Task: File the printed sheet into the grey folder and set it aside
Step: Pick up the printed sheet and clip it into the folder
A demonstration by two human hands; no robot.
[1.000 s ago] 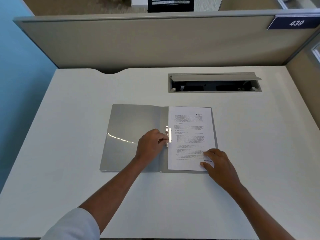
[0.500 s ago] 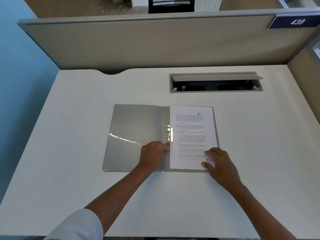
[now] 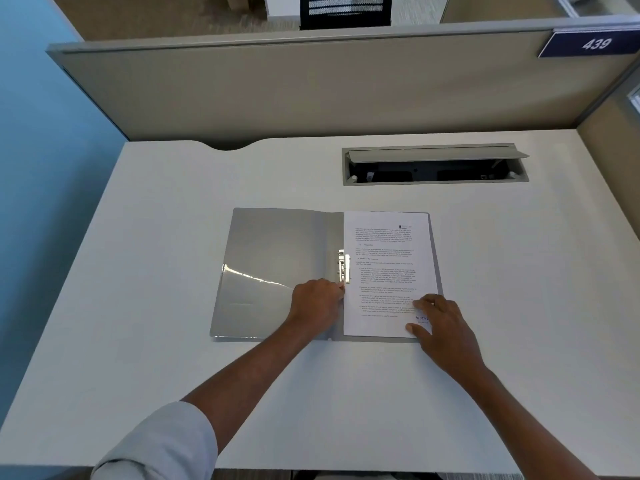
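The grey folder [image 3: 273,258] lies open and flat in the middle of the white desk. The printed sheet [image 3: 384,271] rests on its right half, its left edge under the metal clip [image 3: 344,268] at the spine. My left hand [image 3: 317,303] sits on the folder just below the clip, fingers curled, fingertips touching the sheet's left edge. My right hand [image 3: 440,327] lies flat with its fingers spread on the sheet's lower right corner, pressing it down and covering part of a blue stamp.
An open cable tray [image 3: 434,166] with a raised grey flap is recessed in the desk [image 3: 156,341] behind the folder. A beige partition [image 3: 311,91] closes the far side, a blue wall the left. A "439" sign [image 3: 594,43] hangs top right.
My left hand has slid from the clip down toward me along the spine. My right hand has stayed on the sheet's lower right corner.
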